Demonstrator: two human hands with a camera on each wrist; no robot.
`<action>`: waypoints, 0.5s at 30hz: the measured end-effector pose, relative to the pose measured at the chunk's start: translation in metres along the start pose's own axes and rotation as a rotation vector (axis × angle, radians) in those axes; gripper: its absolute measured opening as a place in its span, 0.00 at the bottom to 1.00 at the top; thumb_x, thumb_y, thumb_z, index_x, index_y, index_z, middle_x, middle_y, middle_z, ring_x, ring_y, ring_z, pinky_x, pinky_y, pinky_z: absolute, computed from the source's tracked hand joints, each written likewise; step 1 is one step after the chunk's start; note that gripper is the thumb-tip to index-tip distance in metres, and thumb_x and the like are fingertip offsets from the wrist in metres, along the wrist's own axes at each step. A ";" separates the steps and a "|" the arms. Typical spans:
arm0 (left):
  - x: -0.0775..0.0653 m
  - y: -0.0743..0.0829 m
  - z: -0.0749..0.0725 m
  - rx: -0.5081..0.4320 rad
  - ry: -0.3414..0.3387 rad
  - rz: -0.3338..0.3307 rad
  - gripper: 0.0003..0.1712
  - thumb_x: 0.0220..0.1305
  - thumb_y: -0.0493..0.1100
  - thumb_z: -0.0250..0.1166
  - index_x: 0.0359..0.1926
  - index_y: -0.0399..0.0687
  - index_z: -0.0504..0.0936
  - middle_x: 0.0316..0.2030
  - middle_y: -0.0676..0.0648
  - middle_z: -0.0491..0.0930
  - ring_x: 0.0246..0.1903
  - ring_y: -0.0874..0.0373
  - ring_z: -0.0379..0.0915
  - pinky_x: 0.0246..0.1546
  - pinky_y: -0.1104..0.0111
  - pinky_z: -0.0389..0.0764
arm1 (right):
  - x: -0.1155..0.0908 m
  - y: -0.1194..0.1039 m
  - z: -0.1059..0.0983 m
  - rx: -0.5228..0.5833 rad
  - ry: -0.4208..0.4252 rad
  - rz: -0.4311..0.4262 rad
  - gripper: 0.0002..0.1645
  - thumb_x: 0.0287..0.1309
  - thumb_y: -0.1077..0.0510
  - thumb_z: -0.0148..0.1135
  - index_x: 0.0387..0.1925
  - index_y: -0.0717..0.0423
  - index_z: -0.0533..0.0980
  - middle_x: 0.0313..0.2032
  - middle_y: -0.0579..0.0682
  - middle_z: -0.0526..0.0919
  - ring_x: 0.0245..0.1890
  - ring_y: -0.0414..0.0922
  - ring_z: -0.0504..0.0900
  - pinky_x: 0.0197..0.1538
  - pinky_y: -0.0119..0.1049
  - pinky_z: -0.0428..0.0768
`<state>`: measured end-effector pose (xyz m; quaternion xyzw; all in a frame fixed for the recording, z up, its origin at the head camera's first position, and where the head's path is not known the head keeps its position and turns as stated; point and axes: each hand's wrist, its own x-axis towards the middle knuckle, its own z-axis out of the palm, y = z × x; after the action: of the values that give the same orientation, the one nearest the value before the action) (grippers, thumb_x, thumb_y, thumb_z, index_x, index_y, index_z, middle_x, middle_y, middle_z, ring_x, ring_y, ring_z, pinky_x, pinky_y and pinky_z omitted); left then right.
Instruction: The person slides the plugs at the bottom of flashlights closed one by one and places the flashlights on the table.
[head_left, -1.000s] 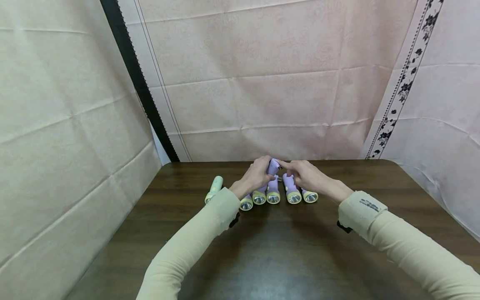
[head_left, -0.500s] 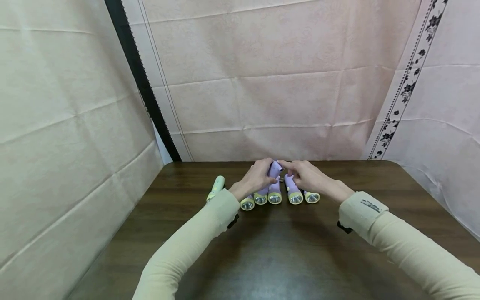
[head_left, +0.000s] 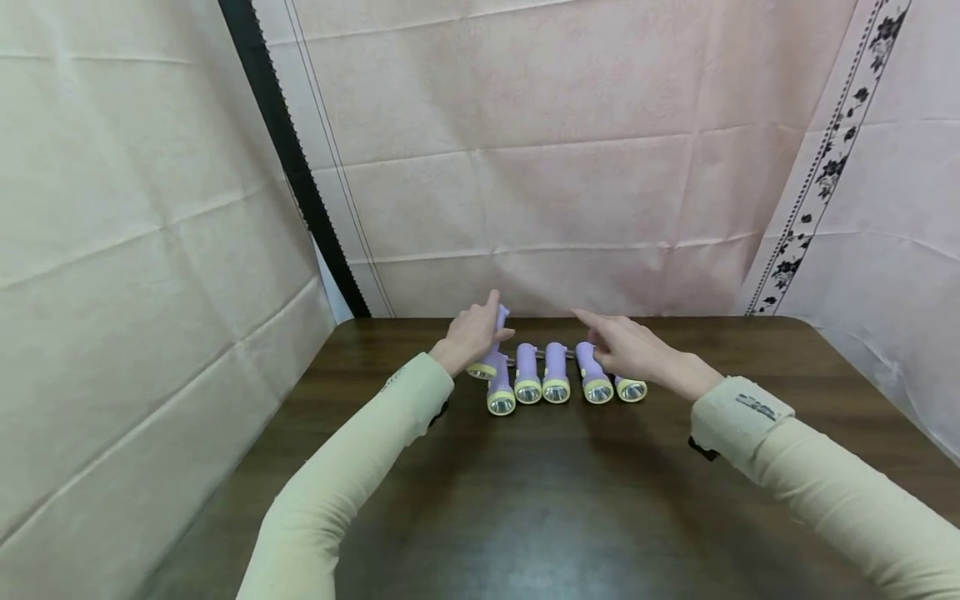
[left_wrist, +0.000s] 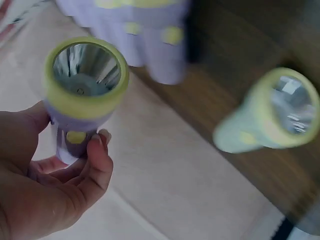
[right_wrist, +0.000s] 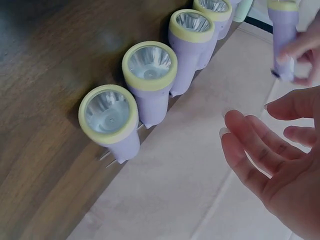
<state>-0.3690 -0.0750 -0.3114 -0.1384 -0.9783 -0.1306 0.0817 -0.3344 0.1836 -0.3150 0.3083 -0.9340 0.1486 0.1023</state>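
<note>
My left hand point(head_left: 472, 335) grips a purple flashlight point(left_wrist: 82, 114) with a yellow rim, raised off the table near its back edge. Its reflector faces the left wrist camera, and fingers wrap its narrow handle. Below and right of that hand stretches a row of similar purple flashlights point(head_left: 556, 367), lenses toward me. Over the row's right end hovers my right hand point(head_left: 633, 346), index finger extended, holding nothing; it partly covers the rightmost flashlight point(head_left: 632, 390). A mint-green flashlight point(left_wrist: 237, 127) lies on the table in the left wrist view, hidden behind the left arm in the head view.
The dark wooden table point(head_left: 540, 492) ends at a back edge just beyond the flashlights. Pale cloth point(head_left: 585, 158) hangs behind it and on both sides. Thin metal prongs point(right_wrist: 111, 159) show beside the end flashlight in the right wrist view.
My left hand has carried the purple flashlight left, away from the right hand and over the row's left end. The right hand stays nearly in place, its fingertip now apart from that flashlight.
</note>
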 end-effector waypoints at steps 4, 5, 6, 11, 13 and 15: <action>0.001 -0.019 0.013 0.137 -0.046 -0.022 0.29 0.67 0.53 0.60 0.61 0.47 0.61 0.42 0.36 0.82 0.41 0.40 0.81 0.35 0.53 0.81 | -0.002 0.005 0.000 -0.006 0.002 -0.001 0.40 0.54 0.68 0.55 0.71 0.56 0.60 0.37 0.53 0.83 0.30 0.42 0.77 0.35 0.39 0.76; 0.002 -0.022 0.016 0.164 -0.059 -0.031 0.28 0.67 0.53 0.60 0.61 0.48 0.62 0.42 0.37 0.82 0.41 0.41 0.82 0.35 0.54 0.82 | -0.002 0.006 0.000 -0.007 0.004 -0.005 0.40 0.54 0.68 0.55 0.70 0.56 0.60 0.37 0.54 0.83 0.30 0.43 0.78 0.34 0.39 0.76; 0.003 -0.026 0.019 0.188 -0.073 -0.037 0.27 0.68 0.53 0.59 0.62 0.48 0.63 0.42 0.39 0.83 0.40 0.42 0.82 0.35 0.55 0.82 | -0.002 0.006 0.000 -0.007 0.007 -0.009 0.40 0.54 0.68 0.55 0.70 0.57 0.60 0.37 0.55 0.83 0.30 0.43 0.78 0.35 0.39 0.76; 0.005 -0.036 0.032 0.253 -0.115 -0.064 0.25 0.67 0.52 0.61 0.60 0.48 0.68 0.42 0.45 0.83 0.41 0.46 0.82 0.36 0.57 0.83 | -0.003 0.008 0.000 -0.007 0.019 -0.024 0.38 0.54 0.69 0.57 0.68 0.58 0.63 0.37 0.56 0.84 0.30 0.44 0.79 0.34 0.39 0.76; 0.005 -0.037 0.037 0.278 -0.120 -0.058 0.23 0.66 0.51 0.62 0.58 0.47 0.69 0.43 0.44 0.82 0.42 0.46 0.81 0.38 0.56 0.83 | -0.004 0.009 0.000 -0.007 0.019 -0.023 0.37 0.54 0.69 0.57 0.68 0.59 0.63 0.37 0.56 0.84 0.29 0.43 0.78 0.33 0.39 0.75; 0.005 -0.038 0.042 0.305 -0.126 -0.054 0.22 0.66 0.50 0.62 0.56 0.46 0.71 0.44 0.43 0.82 0.44 0.45 0.81 0.39 0.55 0.83 | -0.005 0.010 0.001 -0.004 0.012 -0.011 0.37 0.54 0.69 0.57 0.68 0.59 0.63 0.38 0.56 0.84 0.27 0.42 0.76 0.33 0.38 0.74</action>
<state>-0.3896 -0.0972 -0.3589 -0.1062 -0.9933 0.0263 0.0369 -0.3362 0.1935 -0.3193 0.3122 -0.9321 0.1478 0.1092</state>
